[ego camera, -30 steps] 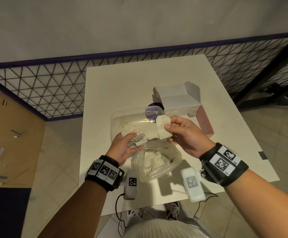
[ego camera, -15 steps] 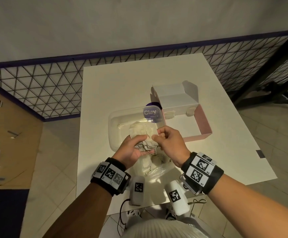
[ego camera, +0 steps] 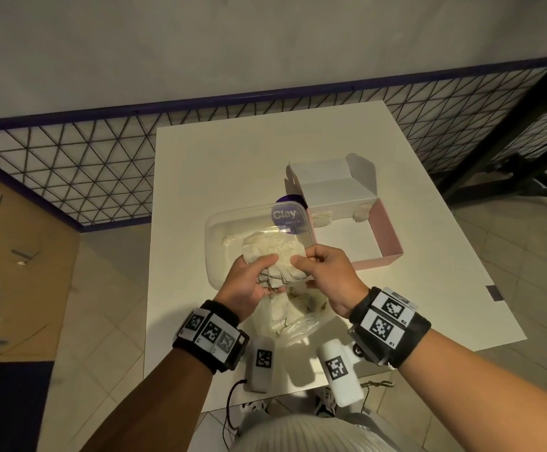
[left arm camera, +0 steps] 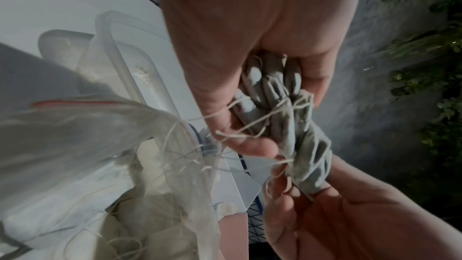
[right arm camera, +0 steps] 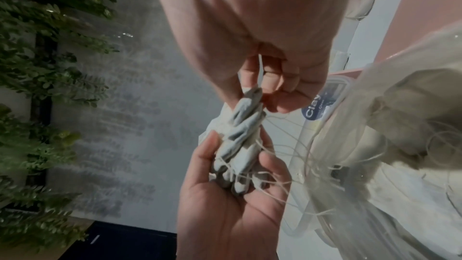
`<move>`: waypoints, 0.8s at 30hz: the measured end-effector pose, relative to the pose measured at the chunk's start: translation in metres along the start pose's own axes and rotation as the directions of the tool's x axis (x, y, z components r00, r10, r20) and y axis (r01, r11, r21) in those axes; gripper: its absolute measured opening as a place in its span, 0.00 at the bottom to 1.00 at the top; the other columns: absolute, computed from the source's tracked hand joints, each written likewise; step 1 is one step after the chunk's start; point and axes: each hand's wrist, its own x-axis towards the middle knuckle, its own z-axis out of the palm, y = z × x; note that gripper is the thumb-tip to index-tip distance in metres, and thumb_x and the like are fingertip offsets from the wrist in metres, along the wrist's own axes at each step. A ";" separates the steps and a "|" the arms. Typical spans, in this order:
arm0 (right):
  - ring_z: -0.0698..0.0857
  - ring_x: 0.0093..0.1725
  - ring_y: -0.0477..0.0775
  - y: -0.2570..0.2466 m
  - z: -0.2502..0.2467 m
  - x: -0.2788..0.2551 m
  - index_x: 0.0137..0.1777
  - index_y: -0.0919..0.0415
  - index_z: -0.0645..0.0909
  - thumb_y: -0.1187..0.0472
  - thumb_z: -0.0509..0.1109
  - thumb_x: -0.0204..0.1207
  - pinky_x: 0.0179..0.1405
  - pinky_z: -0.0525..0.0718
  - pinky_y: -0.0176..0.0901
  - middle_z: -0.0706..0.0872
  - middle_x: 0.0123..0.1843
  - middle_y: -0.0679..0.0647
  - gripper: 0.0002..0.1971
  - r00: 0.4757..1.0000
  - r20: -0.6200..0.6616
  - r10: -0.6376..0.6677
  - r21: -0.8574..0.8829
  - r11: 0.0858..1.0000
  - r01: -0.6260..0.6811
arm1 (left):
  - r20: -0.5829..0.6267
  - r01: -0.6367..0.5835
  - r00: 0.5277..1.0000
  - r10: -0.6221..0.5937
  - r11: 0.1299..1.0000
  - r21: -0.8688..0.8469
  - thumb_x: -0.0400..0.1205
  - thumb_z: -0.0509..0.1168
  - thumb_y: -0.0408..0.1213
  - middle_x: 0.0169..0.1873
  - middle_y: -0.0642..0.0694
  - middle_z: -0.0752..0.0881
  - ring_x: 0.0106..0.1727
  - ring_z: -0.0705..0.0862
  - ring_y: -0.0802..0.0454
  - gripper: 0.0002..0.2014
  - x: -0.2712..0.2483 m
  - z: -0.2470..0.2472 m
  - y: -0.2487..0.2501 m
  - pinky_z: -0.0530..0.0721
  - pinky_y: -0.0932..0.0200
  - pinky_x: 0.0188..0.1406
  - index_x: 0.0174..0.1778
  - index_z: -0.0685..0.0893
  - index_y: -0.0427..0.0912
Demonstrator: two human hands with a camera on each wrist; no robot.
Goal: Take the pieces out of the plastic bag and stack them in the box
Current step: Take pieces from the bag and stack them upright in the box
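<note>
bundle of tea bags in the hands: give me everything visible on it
The bundle of tea bags is a handful of small pale paper sachets, flat and crumpled, packed side by side, with thin whitish strings trailing loose and tangled. It is held above the open plastic bag, in front of the clear container. The left hand cups it from below with curled fingers; the right hand pinches the top sachet between thumb and fingertips. The count cannot be told.

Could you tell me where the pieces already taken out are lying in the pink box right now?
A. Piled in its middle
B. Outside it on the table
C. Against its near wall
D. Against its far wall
D: two pieces lie against the far wall of the pink box, by its raised lid.
</note>
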 end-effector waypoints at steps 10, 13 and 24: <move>0.84 0.36 0.46 -0.005 -0.010 0.003 0.53 0.63 0.81 0.67 0.67 0.78 0.29 0.78 0.33 0.88 0.42 0.53 0.05 0.992 0.127 -0.007 0.261 0.965 -0.027 | -0.012 -0.033 0.999 0.033 0.999 0.004 0.82 0.61 0.26 0.53 0.29 0.88 0.52 0.89 0.34 0.14 0.002 -0.005 0.002 0.88 0.46 0.42 0.63 0.81 0.28; 0.84 0.35 0.47 -0.002 -0.002 0.002 0.53 0.66 0.81 0.67 0.67 0.78 0.27 0.80 0.32 0.87 0.38 0.54 0.06 0.988 0.154 0.012 0.219 0.975 -0.046 | -0.006 -0.040 0.999 0.040 0.998 0.052 0.81 0.63 0.24 0.49 0.36 0.88 0.46 0.91 0.45 0.17 0.000 -0.001 0.002 0.89 0.51 0.42 0.67 0.77 0.27; 0.85 0.41 0.50 -0.006 -0.017 0.007 0.58 0.65 0.81 0.66 0.64 0.80 0.31 0.79 0.34 0.87 0.47 0.58 0.09 0.993 0.069 0.092 0.269 0.957 -0.107 | -0.077 0.013 0.997 -0.013 1.000 -0.004 0.82 0.60 0.27 0.50 0.30 0.85 0.51 0.85 0.32 0.12 0.001 -0.015 -0.002 0.86 0.44 0.36 0.60 0.78 0.28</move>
